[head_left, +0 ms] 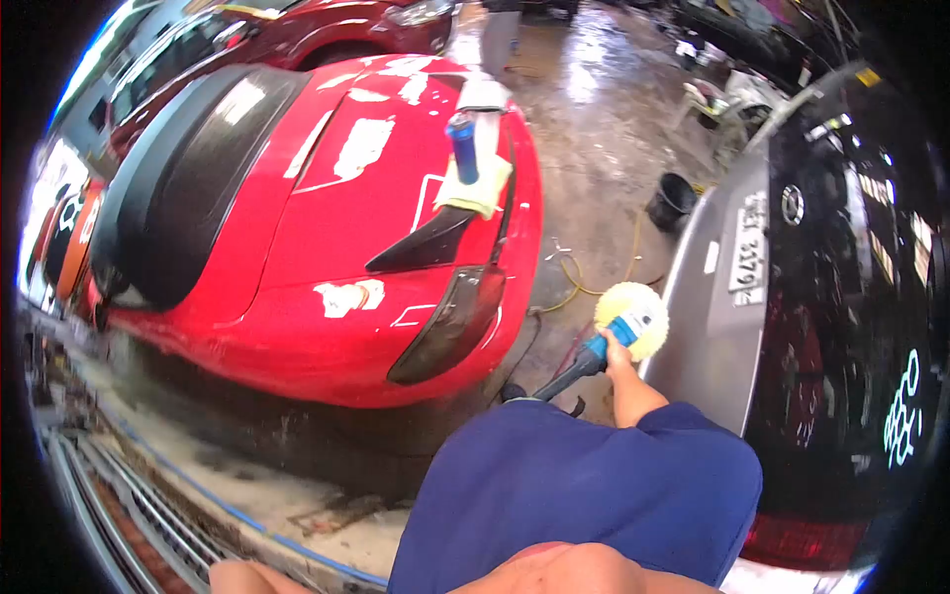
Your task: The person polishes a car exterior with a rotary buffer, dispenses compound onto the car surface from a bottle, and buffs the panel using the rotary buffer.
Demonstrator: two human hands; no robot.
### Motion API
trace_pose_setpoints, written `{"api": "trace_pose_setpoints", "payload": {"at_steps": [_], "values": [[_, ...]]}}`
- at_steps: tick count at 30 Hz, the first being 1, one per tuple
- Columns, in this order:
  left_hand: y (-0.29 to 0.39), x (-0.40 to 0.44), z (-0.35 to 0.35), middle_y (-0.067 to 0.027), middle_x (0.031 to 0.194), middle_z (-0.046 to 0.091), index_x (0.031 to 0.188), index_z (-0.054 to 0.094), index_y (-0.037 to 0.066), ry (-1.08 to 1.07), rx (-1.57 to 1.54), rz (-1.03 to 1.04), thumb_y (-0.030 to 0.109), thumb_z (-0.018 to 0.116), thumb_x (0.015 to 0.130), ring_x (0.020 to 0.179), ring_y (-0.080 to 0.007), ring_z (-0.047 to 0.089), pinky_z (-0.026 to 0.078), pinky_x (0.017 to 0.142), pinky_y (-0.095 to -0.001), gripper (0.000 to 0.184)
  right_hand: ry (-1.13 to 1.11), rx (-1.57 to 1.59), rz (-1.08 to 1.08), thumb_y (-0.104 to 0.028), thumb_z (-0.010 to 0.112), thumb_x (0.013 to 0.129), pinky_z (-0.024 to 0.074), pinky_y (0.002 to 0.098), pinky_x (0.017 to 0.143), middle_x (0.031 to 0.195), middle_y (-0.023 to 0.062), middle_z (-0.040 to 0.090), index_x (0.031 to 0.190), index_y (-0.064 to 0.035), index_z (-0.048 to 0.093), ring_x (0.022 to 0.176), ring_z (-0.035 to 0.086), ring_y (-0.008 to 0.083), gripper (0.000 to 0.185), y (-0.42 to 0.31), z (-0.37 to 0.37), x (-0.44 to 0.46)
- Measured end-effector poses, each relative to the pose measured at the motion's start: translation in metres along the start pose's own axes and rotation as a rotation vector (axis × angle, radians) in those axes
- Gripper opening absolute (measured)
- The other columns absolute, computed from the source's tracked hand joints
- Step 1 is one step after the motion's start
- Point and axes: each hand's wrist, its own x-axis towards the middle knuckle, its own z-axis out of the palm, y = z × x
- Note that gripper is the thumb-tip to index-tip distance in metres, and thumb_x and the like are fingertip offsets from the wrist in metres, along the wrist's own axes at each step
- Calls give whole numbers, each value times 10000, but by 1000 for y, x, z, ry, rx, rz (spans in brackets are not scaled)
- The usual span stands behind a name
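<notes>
My right hand [617,352] is closed around the blue body of a power polisher [594,348]. A fluffy, pale yellow round pad [648,322] is on its head, close to the lower edge of the grey and black car [708,327] at right. The polisher's dark handle end points down and left, in front of my navy clothing [574,475]. At the bottom left edge a bit of bare skin shows, but no fingers can be made out there, and my left hand is not seen.
A red car [336,228] stands at left. On it rest a blue bottle [462,148], a yellow cloth [480,188] and a whitish cloth [483,96]. A black bucket [673,201] and a yellow cord [579,282] lie on the wet floor. Another person's legs [500,40] show at the back.
</notes>
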Motion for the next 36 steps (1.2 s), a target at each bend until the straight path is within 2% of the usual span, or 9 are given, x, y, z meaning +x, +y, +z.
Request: {"api": "trace_pose_setpoints", "payload": {"at_steps": [6, 10, 16, 18, 21, 23, 25, 32, 36], "values": [[17, 3, -1, -88, 972, 711, 1065, 721, 34, -9, 8, -55, 166, 813, 873, 822, -246, 677, 554, 799, -414, 251, -44, -61, -2, -463, 956, 695, 530, 495, 1079, 1390, 216, 613, 1472, 85, 499, 1207, 645, 345, 1055, -21, -11, 3], [35, 12, -3, -84, 942, 707, 1050, 719, 36, 70, 29, -148, 173, 819, 869, 799, -243, 670, 548, 785, -418, 248, -258, -33, -131, -285, 918, 805, 529, 423, 1057, 1288, 96, 667, 1371, 14, 589, 1133, 668, 254, 720, -27, -8, 9], [82, -21, 53, -77, 897, 701, 1027, 715, 39, 475, -30, -845, 185, 828, 865, 764, -237, 658, 538, 763, -424, 245, -740, -218, -325, -86, 913, 758, 524, 384, 1022, 1225, 63, 673, 1363, -15, 595, 1106, 670, 217, 687, -84, 37, -56], [96, -51, 112, -75, 882, 699, 1019, 714, 40, 281, -328, -1184, 189, 830, 863, 752, -235, 655, 535, 756, -426, 245, -890, -346, -357, -109, 936, 739, 537, 384, 998, 1192, 61, 684, 1320, -18, 618, 1078, 677, 213, 668, -97, 63, -94], [151, -104, 207, -149, 1112, 762, 1184, 752, 36, -266, -853, -1420, 332, 894, 851, 1087, -275, 735, 567, 956, -396, 467, -1145, -600, -471, -153, 973, 698, 567, 384, 927, 1089, 53, 720, 1210, -27, 674, 989, 695, 205, 606, -107, 112, -155], [197, -124, 251, -161, 1264, 728, 1369, 668, 14, -187, -889, -1387, 359, 903, 846, 1173, -293, 710, 551, 1038, -403, 669, -1363, -818, -572, -161, 981, 645, 575, 377, 899, 1074, 61, 736, 1200, -29, 677, 977, 701, 195, 646, -105, 145, -191], [217, -121, 269, -226, 1351, 680, 1515, 516, -20, 40, -1081, -1688, 429, 881, 874, 1251, -336, 675, 564, 1026, -437, 863, -1559, -847, -526, -209, 982, 648, 576, 389, 935, 1136, 90, 735, 1252, -25, 639, 1023, 703, 199, 718, -77, 173, -218], [221, -203, 242, -72, 1241, 701, 1372, 593, 55, 944, -1058, -1863, 189, 946, 775, 1124, -184, 687, 561, 1014, -374, 707, -2038, -1028, -615, -372, 980, 696, 487, 421, 1108, 1325, 196, 658, 1530, -14, 395, 1272, 636, 294, 1080, -5, 224, -377], [227, -255, 190, -61, 1210, 691, 1349, 596, 45, 970, -871, -1806, 160, 955, 714, 1091, -178, 687, 562, 1000, -360, 739, -2315, -930, -519, -323, 967, 773, 460, 435, 1126, 1461, 185, 559, 1587, -39, 368, 1347, 571, 280, 1050, 32, 246, -415]]}}
